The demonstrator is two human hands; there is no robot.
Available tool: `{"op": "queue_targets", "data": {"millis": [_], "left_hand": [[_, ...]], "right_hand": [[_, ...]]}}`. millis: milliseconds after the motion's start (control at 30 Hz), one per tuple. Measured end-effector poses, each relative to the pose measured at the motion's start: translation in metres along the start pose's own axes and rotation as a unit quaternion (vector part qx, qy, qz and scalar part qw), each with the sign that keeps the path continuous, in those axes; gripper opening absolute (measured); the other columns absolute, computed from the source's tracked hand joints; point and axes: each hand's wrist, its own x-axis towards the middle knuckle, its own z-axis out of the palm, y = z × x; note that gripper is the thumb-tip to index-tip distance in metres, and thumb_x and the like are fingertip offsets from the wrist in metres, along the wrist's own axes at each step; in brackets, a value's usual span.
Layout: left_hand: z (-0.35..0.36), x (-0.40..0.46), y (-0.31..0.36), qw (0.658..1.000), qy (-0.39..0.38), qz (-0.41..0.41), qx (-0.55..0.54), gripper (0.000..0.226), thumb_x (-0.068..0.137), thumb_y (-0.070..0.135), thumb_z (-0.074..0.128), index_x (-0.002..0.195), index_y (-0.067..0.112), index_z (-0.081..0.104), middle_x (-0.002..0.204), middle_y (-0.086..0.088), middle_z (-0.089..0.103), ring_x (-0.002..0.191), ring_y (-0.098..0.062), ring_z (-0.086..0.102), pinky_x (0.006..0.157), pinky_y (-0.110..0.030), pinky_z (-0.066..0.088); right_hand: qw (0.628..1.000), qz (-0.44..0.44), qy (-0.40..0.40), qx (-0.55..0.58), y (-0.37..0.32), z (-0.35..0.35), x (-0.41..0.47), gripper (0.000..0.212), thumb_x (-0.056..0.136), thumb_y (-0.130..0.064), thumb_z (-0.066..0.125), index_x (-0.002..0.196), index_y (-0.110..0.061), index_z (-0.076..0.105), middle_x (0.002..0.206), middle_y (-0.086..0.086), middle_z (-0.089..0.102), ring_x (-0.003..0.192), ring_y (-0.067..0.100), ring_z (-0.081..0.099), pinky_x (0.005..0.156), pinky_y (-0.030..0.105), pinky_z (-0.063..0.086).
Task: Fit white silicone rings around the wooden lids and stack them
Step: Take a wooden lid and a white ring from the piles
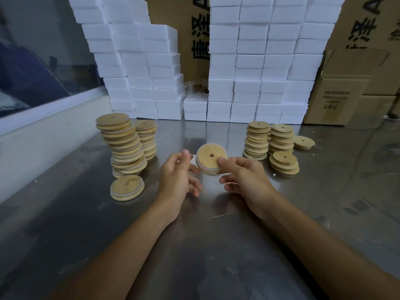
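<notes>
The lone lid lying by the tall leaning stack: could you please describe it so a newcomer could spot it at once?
Start at the steel table and find the tall leaning stack of ringed lids on its left side. Just in front of that stack's base, a single lid lies flat. Unlike its stacked neighbours it sits alone, with a white ring around its edge.

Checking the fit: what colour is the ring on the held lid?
White ring, on the light wooden lid; head view.

Both forearms outstretched, left hand [178, 176] and right hand [242, 176] fingers curled
</notes>
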Motion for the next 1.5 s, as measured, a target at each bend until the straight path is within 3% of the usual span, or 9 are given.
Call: {"op": "queue_targets", "data": {"millis": [100,400,633,800,1000,1133,1267,1367,1500], "left_hand": [[-0.002,0.001,-0.001,1.000,0.014,-0.005,0.010,0.026,0.103,0.030,0.045,0.094,0.010,0.059,0.063,-0.005,0.058,0.043,-0.020,0.052,0.036,-0.027,0.038],[-0.002,0.000,0.000,0.999,0.011,-0.007,0.047,0.021,0.101,0.019,0.049,0.088,0.011,0.063,0.057,-0.002,0.058,0.046,-0.019,0.055,0.039,-0.026,0.041],[-0.003,0.000,0.003,0.999,0.005,-0.018,0.039,0.020,0.101,0.023,0.049,0.093,0.012,0.064,0.059,-0.002,0.060,0.050,-0.017,0.057,0.042,-0.026,0.044],[-0.002,0.000,0.003,0.999,0.007,-0.015,0.050,0.018,0.101,0.020,0.050,0.088,0.014,0.062,0.058,-0.002,0.060,0.051,-0.019,0.057,0.042,-0.027,0.042],[-0.002,0.000,0.001,0.998,0.006,-0.020,0.057,0.019,0.101,0.016,0.047,0.093,0.010,0.063,0.061,-0.006,0.061,0.052,-0.019,0.058,0.043,-0.029,0.043],[-0.002,0.000,0.000,0.998,0.000,-0.022,0.052,0.022,0.102,0.014,0.044,0.093,0.007,0.063,0.070,-0.014,0.063,0.051,-0.019,0.058,0.043,-0.030,0.045],[-0.003,0.003,-0.001,0.998,-0.007,-0.023,0.055,0.023,0.101,0.013,0.044,0.090,0.010,0.064,0.069,-0.015,0.062,0.050,-0.019,0.057,0.042,-0.029,0.045],[-0.003,0.005,-0.003,0.998,-0.005,-0.026,0.065,0.024,0.101,0.015,0.044,0.090,0.012,0.065,0.068,-0.014,0.063,0.050,-0.020,0.058,0.042,-0.028,0.045],[-0.003,0.005,-0.005,0.997,-0.002,-0.023,0.068,0.024,0.100,0.012,0.045,0.090,0.014,0.066,0.069,-0.014,0.064,0.050,-0.019,0.059,0.043,-0.028,0.045]], "right_hand": [[0.999,-0.007,0.030,0.031,-0.011,0.008,0.008,0.027,0.093,-0.020,0.066,0.102,0.006,0.067,0.080,0.010,0.068,0.059,0.012,0.059,0.054,0.021,0.050],[0.998,-0.041,0.013,0.036,-0.059,0.090,0.079,0.027,0.094,-0.017,0.062,0.073,0.000,0.067,0.061,0.009,0.064,0.048,0.011,0.057,0.051,0.019,0.052],[0.998,-0.011,-0.015,-0.058,-0.061,0.130,0.121,0.024,0.091,-0.019,0.065,0.094,0.005,0.066,0.071,0.014,0.067,0.047,0.013,0.057,0.043,0.019,0.047],[0.996,-0.004,-0.045,-0.074,-0.059,0.141,0.119,0.020,0.095,-0.018,0.061,0.082,-0.002,0.060,0.061,0.010,0.064,0.045,0.011,0.055,0.043,0.019,0.047],[0.996,0.001,-0.044,-0.074,-0.055,0.147,0.119,0.028,0.097,-0.019,0.060,0.095,0.008,0.066,0.069,0.015,0.065,0.052,0.017,0.057,0.052,0.023,0.053],[0.997,0.007,-0.029,-0.075,-0.048,0.151,0.122,0.035,0.096,-0.022,0.063,0.099,0.013,0.067,0.074,0.017,0.067,0.053,0.018,0.057,0.069,0.030,0.058],[0.997,0.016,-0.044,-0.053,-0.043,0.146,0.120,0.019,0.094,-0.007,0.064,0.080,0.005,0.063,0.071,0.016,0.064,0.055,0.018,0.060,0.065,0.027,0.058],[0.999,0.011,-0.046,-0.022,-0.043,0.141,0.116,0.006,0.092,0.000,0.064,0.090,0.004,0.061,0.069,0.015,0.062,0.055,0.015,0.060,0.052,0.021,0.056],[0.997,-0.007,-0.056,-0.046,-0.042,0.142,0.113,0.006,0.091,-0.003,0.067,0.087,-0.001,0.063,0.066,0.012,0.063,0.055,0.014,0.061,0.056,0.022,0.056]]}}
